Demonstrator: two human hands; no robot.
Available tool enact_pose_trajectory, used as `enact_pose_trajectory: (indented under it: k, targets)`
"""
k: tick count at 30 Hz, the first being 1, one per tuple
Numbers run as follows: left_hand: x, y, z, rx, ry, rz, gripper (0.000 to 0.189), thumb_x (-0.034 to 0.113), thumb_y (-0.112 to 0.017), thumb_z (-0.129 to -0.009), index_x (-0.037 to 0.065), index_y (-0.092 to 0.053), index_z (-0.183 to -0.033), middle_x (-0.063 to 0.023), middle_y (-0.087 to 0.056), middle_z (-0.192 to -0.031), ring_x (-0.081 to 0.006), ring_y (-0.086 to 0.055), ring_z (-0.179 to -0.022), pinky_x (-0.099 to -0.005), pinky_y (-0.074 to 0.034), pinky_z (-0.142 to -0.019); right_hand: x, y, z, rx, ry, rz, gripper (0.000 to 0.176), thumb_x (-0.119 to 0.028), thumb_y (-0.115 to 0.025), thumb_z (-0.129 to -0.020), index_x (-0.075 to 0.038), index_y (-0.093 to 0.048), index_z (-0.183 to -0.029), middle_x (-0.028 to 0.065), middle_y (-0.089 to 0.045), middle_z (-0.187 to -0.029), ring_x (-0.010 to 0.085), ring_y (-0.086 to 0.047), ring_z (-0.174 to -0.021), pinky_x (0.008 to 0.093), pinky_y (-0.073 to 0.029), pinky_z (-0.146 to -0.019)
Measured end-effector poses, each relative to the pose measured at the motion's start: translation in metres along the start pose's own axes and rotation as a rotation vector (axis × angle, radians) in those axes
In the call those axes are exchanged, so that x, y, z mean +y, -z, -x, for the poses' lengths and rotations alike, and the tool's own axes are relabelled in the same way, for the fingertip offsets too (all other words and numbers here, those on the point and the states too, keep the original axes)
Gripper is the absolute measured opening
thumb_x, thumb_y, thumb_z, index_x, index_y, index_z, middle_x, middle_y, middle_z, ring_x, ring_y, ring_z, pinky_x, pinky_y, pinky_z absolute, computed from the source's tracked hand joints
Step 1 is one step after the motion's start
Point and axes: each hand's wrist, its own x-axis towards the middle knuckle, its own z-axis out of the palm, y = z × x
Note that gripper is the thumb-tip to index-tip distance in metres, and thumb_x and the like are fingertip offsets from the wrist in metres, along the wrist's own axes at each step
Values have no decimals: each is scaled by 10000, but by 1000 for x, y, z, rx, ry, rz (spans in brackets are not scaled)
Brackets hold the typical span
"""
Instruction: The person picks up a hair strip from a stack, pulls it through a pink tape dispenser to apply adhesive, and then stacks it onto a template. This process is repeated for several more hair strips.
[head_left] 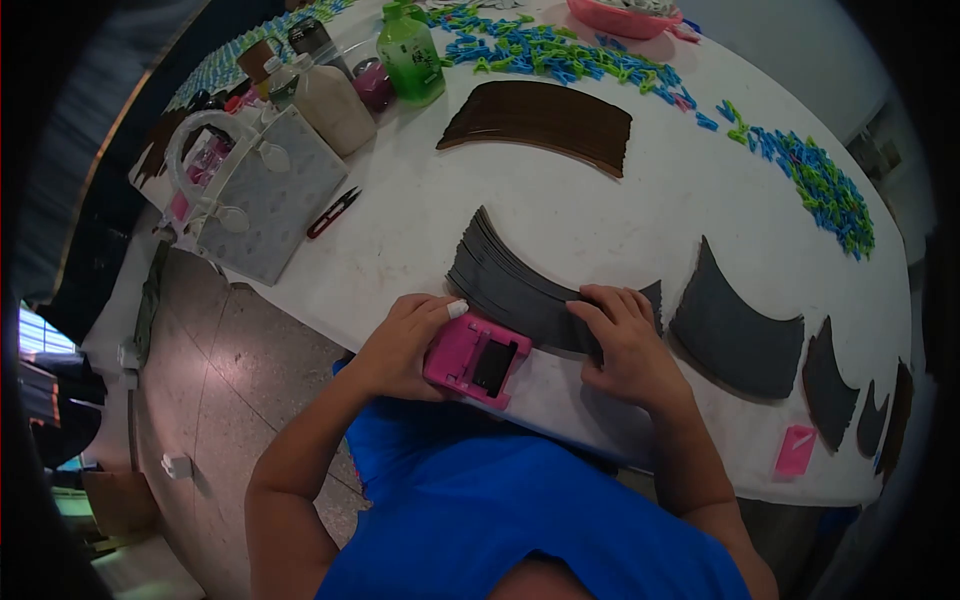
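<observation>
My left hand (408,348) is closed around the left side of a pink plastic device (462,358) with a black inset, at the table's near edge. A white wrap covers one of its fingertips. Just beyond the device lies a fanned stack of dark grey curved strips (520,300) with jagged ends. My right hand (632,350) grips this stack near its right end, fingers over the top and thumb at the near edge. To the right of that hand lies another grey curved stack (740,335). A brown curved stack (540,120) rests farther back.
Blue and green clips (560,50) are heaped along the far side, near a pink basin (625,18). At left stand a grey handbag (270,195), a green bottle (410,60) and snips (333,213). A pink card (795,451) lies at right beside smaller dark curved pieces (830,385).
</observation>
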Motion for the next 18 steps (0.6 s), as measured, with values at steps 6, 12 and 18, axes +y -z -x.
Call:
enact_pose_trajectory:
  k: [6, 12, 18]
  targets:
    - [-1, 1, 1, 14, -8, 18, 1150, 353, -961, -551, 74, -416, -1525, -192, -571, -1421, -419, -526, -1313, -492, -408, -1136, 6, -4, 1, 18, 12, -13, 612, -29, -685, -651, -39, -651, -1262, 170, -573, -1366, 366, -535, -1313, 497, -354, -1169]
    - [1, 0, 4, 19, 6, -18, 1138, 359, -947, -538, 59, -444, -1514, -191, -573, -1409, -415, -513, -1321, -482, -400, -1146, 3, -6, 1, 14, 11, 21, 616, -55, -692, -630, -55, -661, -1245, 163, -577, -1361, 368, -530, -1304, 486, -357, -1156]
    - [3, 0, 8, 26, 0, -70, 1158, 424, -947, -540, 41, -444, -1510, -194, -583, -1374, -409, -517, -1318, -475, -390, -1153, 2, -14, 0, 27, 0, 49, 621, -90, -692, -625, -77, -658, -1245, 153, -576, -1342, 367, -523, -1306, 488, -347, -1156]
